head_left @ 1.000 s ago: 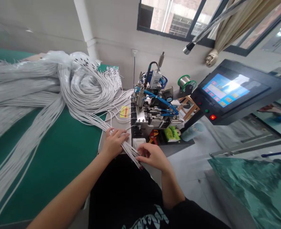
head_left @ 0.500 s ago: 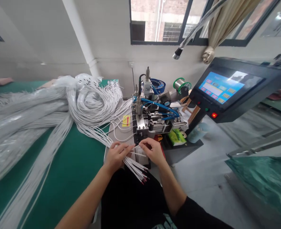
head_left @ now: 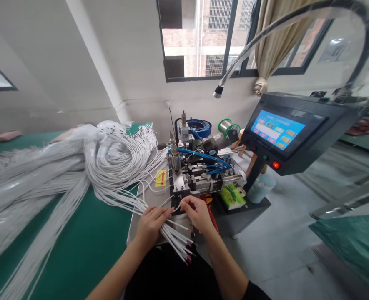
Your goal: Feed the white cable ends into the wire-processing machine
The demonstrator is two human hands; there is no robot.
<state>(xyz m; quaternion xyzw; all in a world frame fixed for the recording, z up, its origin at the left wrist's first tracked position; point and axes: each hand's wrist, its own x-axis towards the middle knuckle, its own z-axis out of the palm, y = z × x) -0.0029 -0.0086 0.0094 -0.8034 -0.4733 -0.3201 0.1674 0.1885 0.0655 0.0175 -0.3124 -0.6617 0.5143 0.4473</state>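
Right hand (head_left: 197,212) pinched one wire (head_left: 175,208), nearer machine (head_left: 199,175); left hand (head_left: 151,223) clamped wire bundle (head_left: 174,239), ends pointing toward person.

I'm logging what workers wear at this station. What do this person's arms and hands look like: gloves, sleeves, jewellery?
Both hands, left hand and right hand, are bare, without gloves, and no rings or watch show. The forearms are uncovered; a black sleeve starts high on the right arm.

white wire bundle (head_left: 174,237), red-tipped ends fanned, w/ one wire (head_left: 175,208) raised
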